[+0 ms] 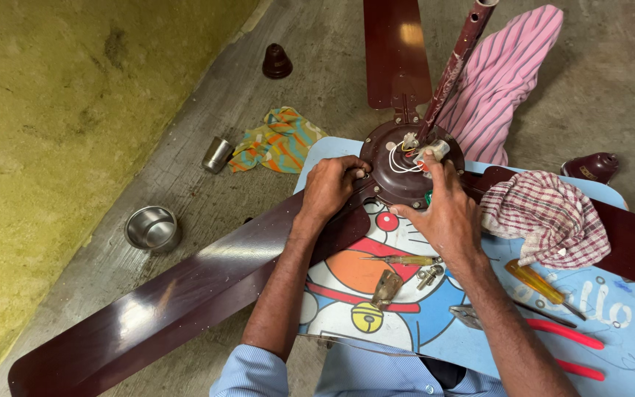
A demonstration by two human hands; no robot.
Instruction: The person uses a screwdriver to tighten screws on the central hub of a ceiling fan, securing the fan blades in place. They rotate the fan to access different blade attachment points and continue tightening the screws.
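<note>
Maroon fan motor (398,173) sits on blue tabletop (626,345). Left hand (330,185), fingers curled, closed grip on its left rim. Right hand (446,213), wrist bent, pinches white part (435,151) atop it, beside rod (453,66).

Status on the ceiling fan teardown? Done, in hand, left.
Done: fan motor housing lies on the blue table, wiring exposed; loose screws and a dark canopy cup lie apart.
In hand: left hand grips the housing rim, right hand holds the white capacitor.
Left: three blades and the downrod are still attached.
</note>
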